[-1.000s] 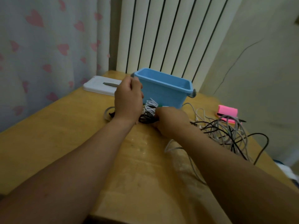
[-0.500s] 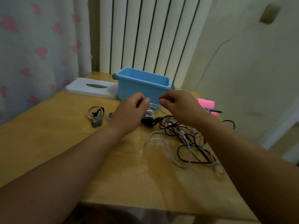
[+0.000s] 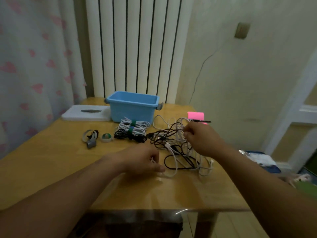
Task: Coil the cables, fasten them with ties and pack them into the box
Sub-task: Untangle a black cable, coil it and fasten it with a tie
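Note:
A blue plastic box [image 3: 132, 109] stands at the back of the wooden table [image 3: 51, 162]. In front of it lie tied coils: two white ones with green ties [image 3: 133, 126] and a black one [image 3: 129, 135]. To their right sprawls a tangle of black and white cables [image 3: 178, 148]. My left hand [image 3: 142, 160] pinches the end of a white cable [image 3: 169, 174] at the tangle's near edge. My right hand [image 3: 200, 140] is closed on cable strands at the tangle's right side. Loose ties, a grey-and-black pair [image 3: 90, 137] and a small roll [image 3: 106, 137], lie left of the coils.
A white lid [image 3: 85, 113] lies left of the box. A pink roll [image 3: 195, 115] and a black pen [image 3: 203, 121] sit at the back right. A radiator and curtain rise behind. The table's near edge runs below my forearms; bags lie on the floor at right.
Both hands left the tied coils by the box and moved toward me and right into the loose tangle. The left hand took hold of a white cable end. The camera tilted up.

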{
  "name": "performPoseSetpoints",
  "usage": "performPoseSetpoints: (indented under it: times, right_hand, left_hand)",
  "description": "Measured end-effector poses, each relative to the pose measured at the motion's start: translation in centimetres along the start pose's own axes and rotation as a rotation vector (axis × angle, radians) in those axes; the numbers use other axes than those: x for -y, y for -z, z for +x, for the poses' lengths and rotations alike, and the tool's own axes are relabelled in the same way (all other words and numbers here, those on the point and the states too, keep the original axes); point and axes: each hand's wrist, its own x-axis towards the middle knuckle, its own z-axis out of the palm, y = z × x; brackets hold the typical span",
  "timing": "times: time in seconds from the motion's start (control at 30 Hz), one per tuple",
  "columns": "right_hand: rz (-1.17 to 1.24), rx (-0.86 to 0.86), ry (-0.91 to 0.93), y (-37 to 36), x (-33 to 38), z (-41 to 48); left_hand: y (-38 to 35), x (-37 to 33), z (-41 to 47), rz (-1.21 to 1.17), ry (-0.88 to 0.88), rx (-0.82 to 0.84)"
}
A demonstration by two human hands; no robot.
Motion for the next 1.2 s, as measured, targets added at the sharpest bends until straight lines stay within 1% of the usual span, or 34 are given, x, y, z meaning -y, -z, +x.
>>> performPoseSetpoints:
  times: [0.07, 0.1, 0.17, 0.23, 0.3, 0.37, 0.43, 0.5, 0.6, 0.67, 0.7, 0.73, 0.8, 0.87, 0.93, 1.0, 1.07, 1.13, 1.17, 1.2]
  right_hand:
    - [-0.009, 0.015, -0.008, -0.3, 0.3, -0.4]
    - [-0.007, 0.025, 0.001, -0.5, 0.7, -0.7]
    - [0.018, 0.063, -0.001, -1.1, 1.5, -0.9]
    - [0.144, 0.160, -0.048, -2.1, 2.2, -1.0]
    - [0.276, 0.255, -0.090, -3.4, 2.6, -1.0]
    - [0.260, 0.276, -0.039, -4.1, 2.6, -0.8]
    - [0.177, 0.286, 0.045, -4.2, 2.7, -0.7]
    - [0.129, 0.296, 0.064, -4.5, 2.8, -0.3]
    - [0.111, 0.328, 0.046, -4.9, 2.6, 0.2]
    - [0.081, 0.328, 0.064, -5.0, 2.6, 0.4]
    - [0.088, 0.298, 0.071, -4.9, 2.5, 0.4]
    - [0.122, 0.247, 0.075, -4.6, 2.6, 0.4]
    - [0.297, 0.125, 0.063, -3.3, 2.7, 0.3]
    - [0.481, 0.022, 0.003, -1.1, 2.4, 0.0]
    - [0.523, -0.046, -0.062, 1.2, 0.8, -0.3]
    - [0.492, 0.029, -0.118, 2.7, -1.4, -1.1]
    - [0.370, 0.152, -0.124, 2.8, -3.3, -2.4]
    - [0.226, 0.240, -0.097, 1.9, -4.5, -3.5]
    - [0.159, 0.254, -0.076, 1.4, -4.9, -3.9]
    - [0.099, 0.242, -0.062, 0.8, -5.2, -4.1]
  left_hand:
    - [0.3, 0.3, -0.3, -0.069, -0.022, 0.013]
    - [0.7, 0.4, -0.6, -0.154, -0.031, -0.012]
    - [1.5, 0.8, -1.1, -0.381, -0.007, -0.149]
    - [2.2, 1.3, -1.5, -0.598, 0.042, -0.315]
    - [2.7, 1.6, -1.8, -0.795, 0.056, -0.403]
    - [3.0, 1.8, -1.9, -1.047, 0.037, -0.434]
    - [3.4, 2.0, -1.9, -1.372, 0.017, -0.452]
    - [4.0, 2.0, -2.2, -1.617, -0.003, -0.467]
    - [5.0, 2.0, -2.3, -1.817, 0.003, -0.507]
    - [5.4, 2.2, -2.2, -1.851, 0.009, -0.544]
    - [5.4, 2.4, -2.0, -1.768, 0.027, -0.573]
    - [5.2, 2.7, -1.7, -1.607, 0.071, -0.605]
    - [4.4, 2.8, -1.1, -1.214, 0.179, -0.645]
    - [3.3, 2.7, -0.4, -0.951, 0.241, -0.681]
    - [2.4, 2.8, 0.3, -0.695, 0.295, -0.750]
    - [1.5, 2.7, 0.7, -0.431, 0.331, -0.791]
    - [0.8, 2.2, 0.6, -0.086, 0.331, -0.836]
    - [0.0, 1.5, 0.6, 0.225, 0.219, -0.860]
    - [-0.3, 0.9, 0.7, 0.292, 0.115, -0.855]
    - [-0.4, 0.1, 0.7, 0.307, 0.010, -0.837]
